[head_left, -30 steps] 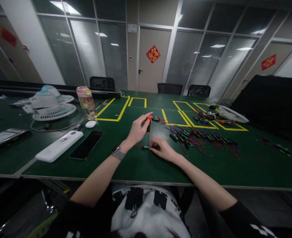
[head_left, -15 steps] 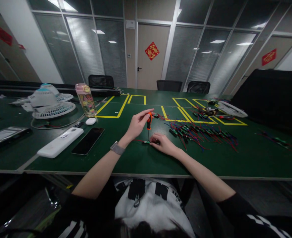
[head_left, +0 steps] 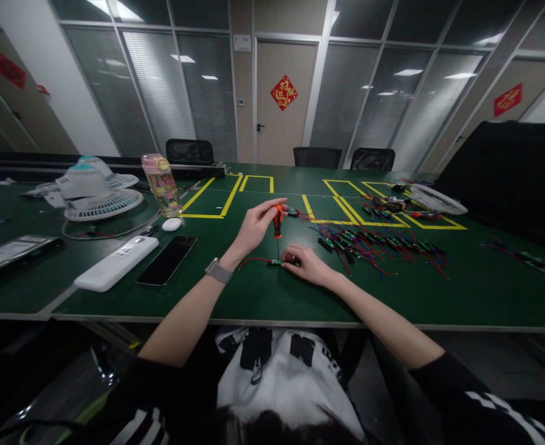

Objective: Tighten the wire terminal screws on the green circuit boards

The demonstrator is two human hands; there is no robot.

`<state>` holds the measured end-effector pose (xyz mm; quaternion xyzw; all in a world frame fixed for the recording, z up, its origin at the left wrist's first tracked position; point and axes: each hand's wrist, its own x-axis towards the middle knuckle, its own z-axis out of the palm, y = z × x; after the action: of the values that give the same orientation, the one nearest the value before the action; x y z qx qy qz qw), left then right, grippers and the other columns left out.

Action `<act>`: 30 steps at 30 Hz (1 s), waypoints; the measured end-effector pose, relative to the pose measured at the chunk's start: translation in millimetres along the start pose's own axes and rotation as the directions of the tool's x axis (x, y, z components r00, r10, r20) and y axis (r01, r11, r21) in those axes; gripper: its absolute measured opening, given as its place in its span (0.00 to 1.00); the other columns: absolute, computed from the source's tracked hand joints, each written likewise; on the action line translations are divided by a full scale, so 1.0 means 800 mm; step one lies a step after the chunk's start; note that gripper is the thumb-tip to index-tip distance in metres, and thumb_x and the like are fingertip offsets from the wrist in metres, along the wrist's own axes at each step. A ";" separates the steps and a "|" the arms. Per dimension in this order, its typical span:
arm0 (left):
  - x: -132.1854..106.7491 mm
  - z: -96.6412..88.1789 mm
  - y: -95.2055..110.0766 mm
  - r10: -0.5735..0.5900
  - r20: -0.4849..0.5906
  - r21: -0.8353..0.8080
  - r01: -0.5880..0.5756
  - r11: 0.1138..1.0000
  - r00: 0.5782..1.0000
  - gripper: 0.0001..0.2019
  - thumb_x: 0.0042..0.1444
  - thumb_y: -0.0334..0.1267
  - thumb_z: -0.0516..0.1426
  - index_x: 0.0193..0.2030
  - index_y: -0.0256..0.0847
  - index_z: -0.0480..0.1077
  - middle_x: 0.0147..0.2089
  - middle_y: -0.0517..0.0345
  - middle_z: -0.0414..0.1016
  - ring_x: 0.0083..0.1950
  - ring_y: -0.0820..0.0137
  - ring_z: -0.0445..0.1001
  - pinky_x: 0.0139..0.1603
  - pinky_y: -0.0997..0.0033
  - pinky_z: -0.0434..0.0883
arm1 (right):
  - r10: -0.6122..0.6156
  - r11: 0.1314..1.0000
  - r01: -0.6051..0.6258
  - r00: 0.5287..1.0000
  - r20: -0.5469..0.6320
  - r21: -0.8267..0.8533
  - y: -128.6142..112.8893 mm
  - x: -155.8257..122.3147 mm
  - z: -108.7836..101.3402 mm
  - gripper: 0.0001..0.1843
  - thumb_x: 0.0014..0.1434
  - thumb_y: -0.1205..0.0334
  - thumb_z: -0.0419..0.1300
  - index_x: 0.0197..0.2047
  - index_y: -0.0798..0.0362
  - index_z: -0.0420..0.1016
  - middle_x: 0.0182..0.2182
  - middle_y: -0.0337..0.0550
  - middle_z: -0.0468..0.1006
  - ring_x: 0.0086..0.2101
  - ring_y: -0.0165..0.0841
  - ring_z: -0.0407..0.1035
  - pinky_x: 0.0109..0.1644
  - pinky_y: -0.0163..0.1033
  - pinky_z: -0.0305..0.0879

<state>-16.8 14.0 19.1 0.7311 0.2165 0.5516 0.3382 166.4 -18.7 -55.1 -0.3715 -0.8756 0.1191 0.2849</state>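
Note:
My left hand (head_left: 255, 226) is closed around the orange and black handle of a small screwdriver (head_left: 278, 224), held upright with its tip down on a small green circuit board (head_left: 275, 262) on the green table (head_left: 263, 296). My right hand (head_left: 304, 262) lies just right of the board, its fingers pressed down on the board's edge. A red wire (head_left: 253, 261) trails left from the board. A watch sits on my left wrist.
A heap of small boards with red and blue wires (head_left: 379, 244) lies to the right. To the left are a black phone (head_left: 167, 260), a white power bank (head_left: 117, 262), a white mouse (head_left: 171, 224), a bottle (head_left: 162, 184) and white fans (head_left: 97, 193). Yellow tape boxes mark the table behind.
The hands stay at the board with the screwdriver upright; my left fingers have shifted slightly on the handle. The view has tilted a little.

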 end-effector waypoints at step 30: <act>-0.009 0.018 -0.003 0.098 -0.092 0.116 -0.087 0.989 0.991 0.09 0.56 0.38 0.59 0.43 0.42 0.75 0.44 0.54 0.71 0.43 0.71 0.72 0.40 0.74 0.71 | 0.018 0.996 -0.010 0.996 -0.084 0.091 0.009 0.003 0.011 0.03 0.56 0.66 0.61 0.31 0.55 0.71 0.28 0.38 0.70 0.28 0.28 0.63 0.33 0.33 0.59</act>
<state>-5.4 7.2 10.8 0.7303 0.2290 0.5887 0.2600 164.1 -11.8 -64.3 -0.3690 -0.8539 0.1448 0.3373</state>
